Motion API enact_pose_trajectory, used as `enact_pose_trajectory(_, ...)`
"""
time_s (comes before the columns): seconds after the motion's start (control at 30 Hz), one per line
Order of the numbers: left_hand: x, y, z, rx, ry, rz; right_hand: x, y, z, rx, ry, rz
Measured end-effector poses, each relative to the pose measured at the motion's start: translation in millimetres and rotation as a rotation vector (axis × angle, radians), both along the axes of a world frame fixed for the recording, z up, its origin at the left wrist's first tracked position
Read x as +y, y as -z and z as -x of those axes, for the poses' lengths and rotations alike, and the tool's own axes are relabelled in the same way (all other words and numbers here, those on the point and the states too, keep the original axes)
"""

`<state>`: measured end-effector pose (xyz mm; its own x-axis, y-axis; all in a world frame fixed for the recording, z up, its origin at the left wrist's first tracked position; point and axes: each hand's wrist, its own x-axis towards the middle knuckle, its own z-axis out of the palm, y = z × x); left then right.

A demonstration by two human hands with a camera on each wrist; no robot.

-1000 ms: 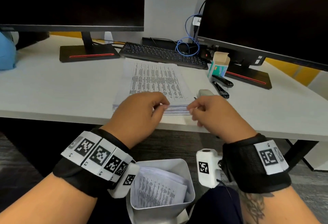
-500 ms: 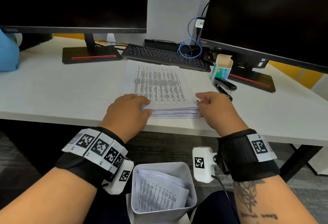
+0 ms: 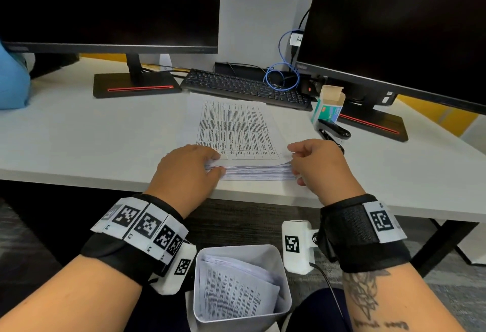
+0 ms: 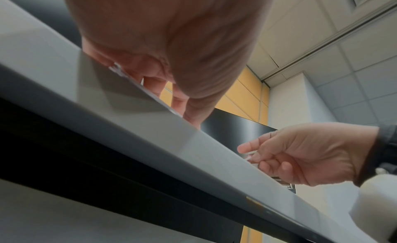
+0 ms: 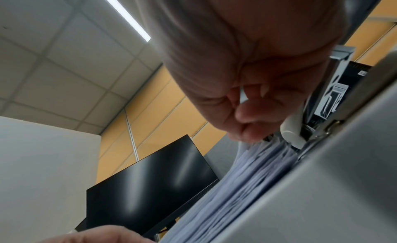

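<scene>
A thick stack of printed sheets (image 3: 236, 134) lies on the white desk (image 3: 79, 142), its near edge close to the desk's front edge. My left hand (image 3: 218, 163) holds the near left corner, fingers on top and thumb at the side, with some upper sheets between them. At the near right corner my right hand (image 3: 293, 160) pinches the top sheets and lifts them slightly. The left wrist view shows that right hand (image 4: 251, 155) pinching a paper edge. From the right wrist, curled fingers (image 5: 247, 110) sit over the fanned stack (image 5: 247, 170).
Two dark monitors (image 3: 110, 2) (image 3: 394, 29) and a black keyboard (image 3: 244, 88) stand behind the stack. A staple box (image 3: 328, 106) and black stapler (image 3: 334, 129) lie right of it. A white bin (image 3: 288, 292) holding papers (image 3: 231, 292) sits below the desk edge. A blue object (image 3: 11, 81) is far left.
Both hands have moved apart from the middle of the stack's near edge to its two near corners. The top sheets at the right corner are now raised a little.
</scene>
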<state>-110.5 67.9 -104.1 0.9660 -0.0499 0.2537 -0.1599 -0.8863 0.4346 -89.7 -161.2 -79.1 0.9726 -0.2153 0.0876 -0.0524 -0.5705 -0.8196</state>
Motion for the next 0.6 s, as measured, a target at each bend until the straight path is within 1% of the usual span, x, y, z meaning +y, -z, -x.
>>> enact_pose_trajectory(0.1,0,0,1,0.003,0.002,0.007,1,1,-1,-0.029,-0.060,0.105)
enact_pose_trajectory(0.2,1,0,2,0.001,0.007,0.013,1,1,-2,-0.067,-0.071,0.224)
enact_pose_trajectory(0.27,1,0,2,-0.008,0.006,0.025,1,1,-2,-0.102,-0.078,0.264)
enact_pose_trajectory(0.33,-1,0,4,-0.031,-0.030,0.010,-1,0,0,-0.136,-0.085,0.236)
enact_pose_trajectory(0.43,-5,-5,12,-0.081,-0.106,-0.089,-6,-15,11,-0.172,-0.076,0.028)
enact_pose_trajectory(0.5,-7,-14,17,-0.158,-0.086,-0.166,-13,-27,22,-0.133,-0.092,-0.102)
enact_pose_trajectory(0.53,-8,-20,20,-0.196,-0.065,-0.214,-17,-33,27,-0.095,-0.113,-0.114)
enact_pose_trajectory(0.6,-12,-31,25,-0.218,-0.034,-0.322,-28,-42,36,-0.024,-0.170,-0.032)
